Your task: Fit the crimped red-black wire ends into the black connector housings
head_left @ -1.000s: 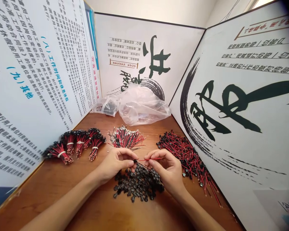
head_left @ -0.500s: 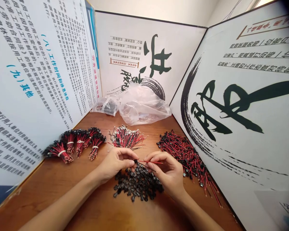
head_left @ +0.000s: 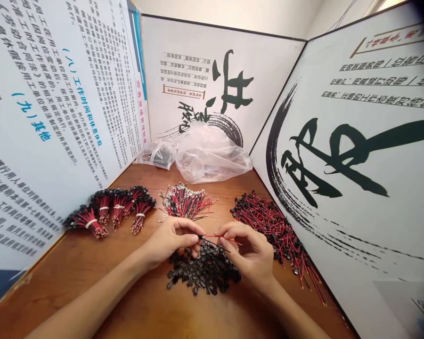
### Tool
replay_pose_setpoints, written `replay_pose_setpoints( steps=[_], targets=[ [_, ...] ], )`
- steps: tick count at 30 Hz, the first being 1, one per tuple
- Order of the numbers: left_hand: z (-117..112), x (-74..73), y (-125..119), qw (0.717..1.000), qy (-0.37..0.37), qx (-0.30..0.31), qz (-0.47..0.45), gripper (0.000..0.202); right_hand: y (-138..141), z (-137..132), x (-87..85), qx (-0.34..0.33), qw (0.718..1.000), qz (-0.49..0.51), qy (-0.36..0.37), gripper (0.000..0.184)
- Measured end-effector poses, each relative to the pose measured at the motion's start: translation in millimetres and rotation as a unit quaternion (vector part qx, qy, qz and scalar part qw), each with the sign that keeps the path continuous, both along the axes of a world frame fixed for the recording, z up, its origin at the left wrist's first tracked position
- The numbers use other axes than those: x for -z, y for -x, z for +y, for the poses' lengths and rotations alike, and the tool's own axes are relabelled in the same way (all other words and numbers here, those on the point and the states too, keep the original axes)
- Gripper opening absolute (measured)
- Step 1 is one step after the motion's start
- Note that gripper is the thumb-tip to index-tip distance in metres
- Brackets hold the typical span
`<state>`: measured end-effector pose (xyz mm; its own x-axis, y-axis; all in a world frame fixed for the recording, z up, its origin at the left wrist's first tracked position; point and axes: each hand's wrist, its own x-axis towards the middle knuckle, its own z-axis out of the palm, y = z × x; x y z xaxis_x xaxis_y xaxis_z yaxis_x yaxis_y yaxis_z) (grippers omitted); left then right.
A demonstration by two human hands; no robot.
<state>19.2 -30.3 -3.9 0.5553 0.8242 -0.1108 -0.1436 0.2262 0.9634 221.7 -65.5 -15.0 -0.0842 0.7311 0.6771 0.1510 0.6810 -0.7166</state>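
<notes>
Left hand (head_left: 176, 239): fingertips pinching one black connector housing (head_left: 200, 238). Right hand (head_left: 250, 247): fingertips pinching its red and dark wires (head_left: 210, 236).

This looks like a workshop-type bench for small-parts wiring. A wooden tabletop (head_left: 169, 310) is walled in by printed boards: the left board (head_left: 63, 117) carries Chinese labour-dispatch rules, with a blue heading on working hours and rest, while the back board (head_left: 226, 84) and right board (head_left: 356, 165) bear large brush calligraphy. Banded wire bundles (head_left: 118, 209), loose heaps of red-and-black wires (head_left: 268, 219), piled black connector housings (head_left: 203, 278) and clear plastic bags (head_left: 212, 157) crowd the wood.
</notes>
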Motion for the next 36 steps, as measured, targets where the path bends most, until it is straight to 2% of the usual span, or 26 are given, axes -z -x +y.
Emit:
replay_pose_setpoints(
  steps=[14,21,32,36],
  targets=[
    [-4.5,2.6,-6.0,0.997,0.047,0.0,-0.068,0.029,5.0,-2.3,-0.6,-0.036,0.998,-0.042,-0.035,0.019],
    [-14.0,6.3,-14.9,0.995,0.045,-0.023,-0.084,0.03,8.1,-3.2,4.4,0.009,0.997,-0.065,-0.027,0.015],
    [-15.8,3.8,-16.1,0.998,0.025,-0.03,-0.039,0.03,6.4,-4.1,11.5,-0.043,0.998,-0.049,0.004,0.011],
    [-13.1,3.5,-14.3,0.999,0.021,-0.031,-0.022,0.03,5.9,-0.5,12.8,-0.031,0.997,-0.067,0.009,0.009]
  ],
)
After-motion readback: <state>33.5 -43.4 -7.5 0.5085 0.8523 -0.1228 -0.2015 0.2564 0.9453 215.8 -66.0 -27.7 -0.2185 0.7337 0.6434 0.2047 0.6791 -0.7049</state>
